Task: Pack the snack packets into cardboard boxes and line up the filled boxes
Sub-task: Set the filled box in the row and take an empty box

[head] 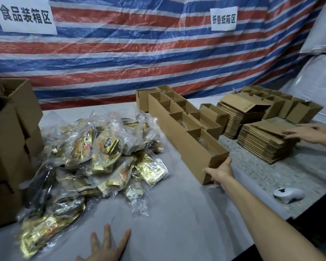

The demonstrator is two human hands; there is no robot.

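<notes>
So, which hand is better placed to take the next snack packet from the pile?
Left. The left hand is open, fingers spread, beside the pile of snack packets, holding nothing. The right hand is away from the pile and grips the end of the nearest cardboard box.

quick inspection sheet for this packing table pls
surface: grey-covered table, speckled at right
job's things: snack packets heaped at left; open cardboard boxes in a row at centre, nearest box at its near end
clutter: white controller near the right edge; flat cardboard stacks at right
grippers: right hand grips the nearest box's end; left hand open, fingers spread
cables: nothing seen
surroundings: large cartons at left; striped tarp with paper signs behind; another person's hands on a flat stack
</notes>
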